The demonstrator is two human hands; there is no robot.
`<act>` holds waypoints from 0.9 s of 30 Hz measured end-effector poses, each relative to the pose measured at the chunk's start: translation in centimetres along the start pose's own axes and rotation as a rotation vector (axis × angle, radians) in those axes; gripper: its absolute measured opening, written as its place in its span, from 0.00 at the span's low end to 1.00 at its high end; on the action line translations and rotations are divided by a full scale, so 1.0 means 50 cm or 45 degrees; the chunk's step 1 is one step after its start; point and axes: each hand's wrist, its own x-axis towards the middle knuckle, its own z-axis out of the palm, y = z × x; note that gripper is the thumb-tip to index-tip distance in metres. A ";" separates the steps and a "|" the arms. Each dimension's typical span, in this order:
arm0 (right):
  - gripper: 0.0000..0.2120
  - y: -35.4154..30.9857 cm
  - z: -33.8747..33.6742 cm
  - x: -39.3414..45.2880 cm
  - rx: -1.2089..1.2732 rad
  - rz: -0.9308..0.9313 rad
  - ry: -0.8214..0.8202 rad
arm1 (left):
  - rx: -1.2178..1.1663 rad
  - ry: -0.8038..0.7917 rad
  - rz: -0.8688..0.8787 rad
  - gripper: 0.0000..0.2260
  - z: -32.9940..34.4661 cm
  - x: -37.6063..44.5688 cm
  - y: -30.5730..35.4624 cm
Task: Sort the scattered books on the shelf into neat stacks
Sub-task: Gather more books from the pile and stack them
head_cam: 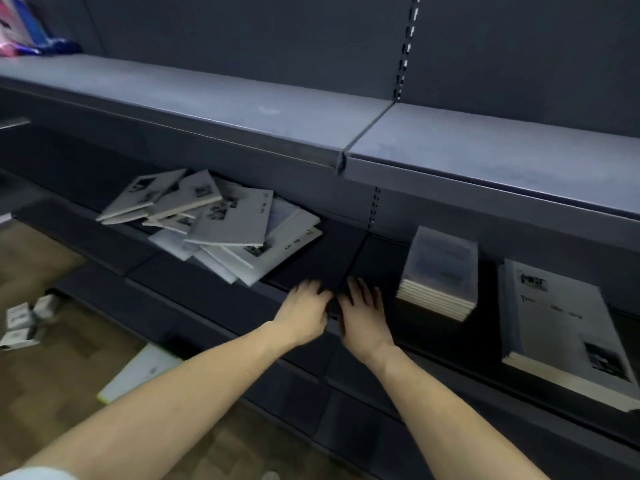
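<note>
Several grey-covered books (221, 220) lie scattered in a loose overlapping pile on the left part of the dark middle shelf (311, 258). To the right stands a neat stack of smaller books (438, 271), and further right a stack of larger grey books (568, 334). My left hand (306, 310) and my right hand (363, 313) rest side by side at the shelf's front edge, between the scattered pile and the small stack. Both hold nothing; the right hand's fingers are spread flat, the left hand's fingers bend slightly over the edge.
A bare grey upper shelf (242, 102) overhangs the books, with colourful items (27, 29) at its far left. Lower dark shelves jut out below. On the wooden floor lie a white book (138, 372) and several small boxes (24, 323).
</note>
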 end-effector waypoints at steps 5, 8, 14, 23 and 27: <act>0.29 -0.082 0.007 0.054 -0.050 -0.080 0.030 | 0.099 0.045 -0.129 0.23 -0.029 -0.016 -0.099; 0.31 -0.117 0.007 0.093 -0.088 -0.091 0.027 | 0.116 0.030 -0.161 0.23 -0.033 -0.022 -0.151; 0.31 -0.215 0.022 0.194 -0.076 -0.101 0.041 | 0.044 0.109 -0.123 0.24 -0.054 -0.015 -0.279; 0.28 -0.370 0.061 0.348 -0.076 -0.035 0.030 | 0.107 0.235 -0.224 0.25 -0.102 0.026 -0.537; 0.29 -0.405 0.075 0.368 -0.116 -0.034 -0.008 | 0.225 0.209 -0.112 0.27 -0.101 0.063 -0.609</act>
